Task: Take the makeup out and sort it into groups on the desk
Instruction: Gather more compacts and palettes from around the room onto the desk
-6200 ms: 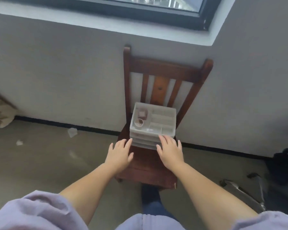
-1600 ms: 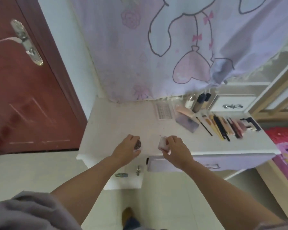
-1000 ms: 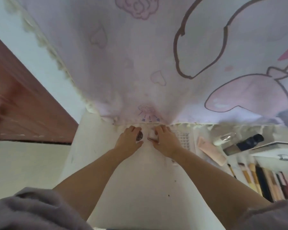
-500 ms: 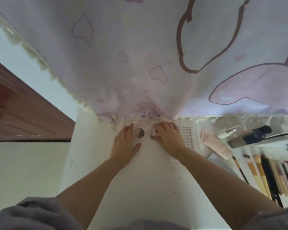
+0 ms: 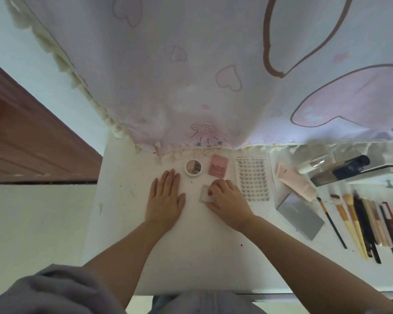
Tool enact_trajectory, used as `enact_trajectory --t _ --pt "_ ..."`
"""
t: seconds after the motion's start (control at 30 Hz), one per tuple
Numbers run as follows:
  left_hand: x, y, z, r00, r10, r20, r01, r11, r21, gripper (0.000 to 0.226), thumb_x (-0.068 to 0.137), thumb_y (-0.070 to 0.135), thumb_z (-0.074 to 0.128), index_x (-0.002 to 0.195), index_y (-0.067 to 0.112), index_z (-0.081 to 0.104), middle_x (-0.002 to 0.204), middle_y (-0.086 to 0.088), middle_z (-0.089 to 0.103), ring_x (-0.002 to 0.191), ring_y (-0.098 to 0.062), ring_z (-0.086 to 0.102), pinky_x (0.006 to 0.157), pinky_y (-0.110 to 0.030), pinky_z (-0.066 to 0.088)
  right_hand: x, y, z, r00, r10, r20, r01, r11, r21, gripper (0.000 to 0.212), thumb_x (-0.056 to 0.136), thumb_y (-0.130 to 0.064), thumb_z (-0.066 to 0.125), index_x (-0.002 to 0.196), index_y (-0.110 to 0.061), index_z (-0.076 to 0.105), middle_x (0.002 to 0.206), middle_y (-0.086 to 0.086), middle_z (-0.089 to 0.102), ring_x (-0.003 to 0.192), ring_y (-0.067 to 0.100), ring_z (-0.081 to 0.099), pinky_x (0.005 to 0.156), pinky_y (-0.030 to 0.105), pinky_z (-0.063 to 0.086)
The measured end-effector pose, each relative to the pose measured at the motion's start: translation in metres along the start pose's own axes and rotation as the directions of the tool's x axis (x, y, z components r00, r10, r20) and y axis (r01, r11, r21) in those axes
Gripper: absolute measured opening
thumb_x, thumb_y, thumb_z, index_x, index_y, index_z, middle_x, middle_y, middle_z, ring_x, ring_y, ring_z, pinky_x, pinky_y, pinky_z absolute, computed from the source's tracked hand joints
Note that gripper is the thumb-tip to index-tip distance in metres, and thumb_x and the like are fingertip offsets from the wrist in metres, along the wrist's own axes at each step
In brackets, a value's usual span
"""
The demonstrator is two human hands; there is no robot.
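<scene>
My grey sleeves (image 5: 55, 288) sit at the bottom edge, both forearms reaching over the white desk top (image 5: 191, 257). My left hand (image 5: 165, 198) lies flat on the desk, fingers straight and together, holding nothing. Just beside it my right hand (image 5: 227, 200) has its fingers curled over a small translucent square lid (image 5: 205, 194), pressing it against the desk. Beyond my left fingertips stands a round white pot of beige and brown shades (image 5: 193, 168), lid off, and right of it a pink rectangular blush palette (image 5: 218, 165); the two are near each other but apart. Further right lie a clear tray of false lashes (image 5: 253, 177), a pink tube (image 5: 295, 181), a grey flat case (image 5: 301, 215) and a row of brushes and pencils (image 5: 361, 223). Behind them all hangs a lilac cartoon-print curtain (image 5: 213, 64)
</scene>
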State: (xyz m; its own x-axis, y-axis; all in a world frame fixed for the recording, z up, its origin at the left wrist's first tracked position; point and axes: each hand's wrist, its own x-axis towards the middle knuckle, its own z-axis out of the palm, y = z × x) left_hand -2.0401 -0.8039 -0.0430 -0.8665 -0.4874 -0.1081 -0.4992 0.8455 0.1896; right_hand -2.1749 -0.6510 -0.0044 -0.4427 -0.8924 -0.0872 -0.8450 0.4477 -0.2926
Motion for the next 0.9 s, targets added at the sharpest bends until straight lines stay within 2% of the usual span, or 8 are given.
enact_trajectory --t 0.23,0.33,0.47,0.53,0.6,0.73,0.8,0.9 --pt "0.000 0.000 -0.001 0.999 -0.001 0.043 0.000 1.000 0.009 0.058 0.089 0.038 0.032 0.132 0.003 0.050 0.139 -0.015 0.049 0.131 -0.028 0.040 0.108 -0.042 0.021 0.006 0.004 -0.017 0.992 0.007 0.124 0.000 0.999 -0.054 0.037 0.090 -0.048 0.049 0.101 -0.014 0.057 0.115 0.003 0.052 0.101 0.025 0.050 0.086 0.035 0.039" --pt "0.003 -0.002 -0.011 0.996 -0.003 0.092 0.002 1.000 0.004 0.064 0.086 0.042 0.026 0.131 0.005 0.053 0.139 -0.014 0.049 0.128 -0.029 0.048 0.107 -0.042 0.027 0.004 0.007 -0.035 0.995 0.089 0.034 -0.089 0.996 -0.028 0.049 0.090 -0.052 0.031 0.102 -0.014 0.058 0.114 0.003 0.055 0.100 0.025 0.053 0.086 0.037 0.041" --pt "0.015 -0.007 -0.041 0.989 0.061 0.136 -0.059 0.998 -0.015 0.090 0.074 0.054 -0.007 0.145 0.014 0.029 0.151 -0.007 0.031 0.138 -0.024 0.029 0.109 -0.039 0.023 -0.011 0.008 -0.050 0.974 0.221 -0.058 -0.223 0.973 -0.049 0.057 0.090 -0.051 0.023 0.113 -0.014 0.059 0.121 0.005 0.057 0.111 0.028 0.053 0.092 0.040 0.040" --pt "0.021 -0.007 -0.056 0.989 0.111 0.099 -0.109 0.994 -0.030 0.082 0.080 0.055 -0.001 0.144 0.014 0.030 0.146 -0.007 0.037 0.133 -0.025 0.035 0.106 -0.038 0.027 -0.024 0.003 -0.051 0.945 0.310 -0.103 -0.316 0.948 -0.048 0.062 0.089 -0.051 0.018 0.118 -0.014 0.059 0.128 0.007 0.057 0.117 0.031 0.053 0.097 0.043 0.039" --pt "0.027 -0.004 -0.069 0.973 0.222 0.055 -0.221 0.975 -0.020 0.075 0.085 0.052 0.007 0.140 0.011 0.038 0.138 -0.010 0.046 0.125 -0.029 0.045 0.101 -0.039 0.033 -0.041 -0.007 -0.050 0.895 0.422 -0.145 -0.433 0.900 -0.049 0.061 0.091 -0.050 0.018 0.127 -0.016 0.053 0.137 0.008 0.050 0.125 0.032 0.046 0.106 0.047 0.031" --pt "0.026 0.030 -0.084 0.880 0.475 0.013 -0.475 0.880 -0.013 0.046 0.094 0.037 0.039 0.125 0.004 0.051 0.115 -0.016 0.061 0.104 -0.035 0.058 0.088 -0.043 0.045 -0.095 -0.035 -0.041 0.702 0.695 -0.157 -0.706 0.708 -0.021 0.051 0.100 -0.043 0.021 0.148 -0.026 0.022 0.157 0.000 0.016 0.145 0.019 0.010 0.117 0.049 0.004" --pt "0.012 0.058 -0.083 0.801 0.598 0.020 -0.598 0.801 0.004 0.044 0.092 0.035 0.040 0.116 0.002 0.057 0.102 -0.019 0.064 0.090 -0.036 0.063 0.078 -0.046 0.050 -0.129 -0.050 -0.036 0.600 0.786 -0.152 -0.797 0.604 -0.025 0.055 0.099 -0.046 0.011 0.150 -0.029 0.009 0.159 -0.002 0.003 0.147 0.017 -0.002 0.117 0.050 -0.001" --pt "-0.022 0.104 -0.074 0.658 0.753 0.026 -0.752 0.658 -0.028 0.050 0.090 0.037 0.034 0.119 0.004 0.059 0.108 -0.016 0.065 0.095 -0.033 0.064 0.079 -0.045 0.053 -0.188 -0.070 -0.029 0.425 0.890 -0.167 -0.901 0.433 0.015 0.055 0.099 -0.048 0.009 0.150 -0.031 0.002 0.160 -0.004 -0.005 0.147 0.018 -0.007 0.117 0.051 -0.006"
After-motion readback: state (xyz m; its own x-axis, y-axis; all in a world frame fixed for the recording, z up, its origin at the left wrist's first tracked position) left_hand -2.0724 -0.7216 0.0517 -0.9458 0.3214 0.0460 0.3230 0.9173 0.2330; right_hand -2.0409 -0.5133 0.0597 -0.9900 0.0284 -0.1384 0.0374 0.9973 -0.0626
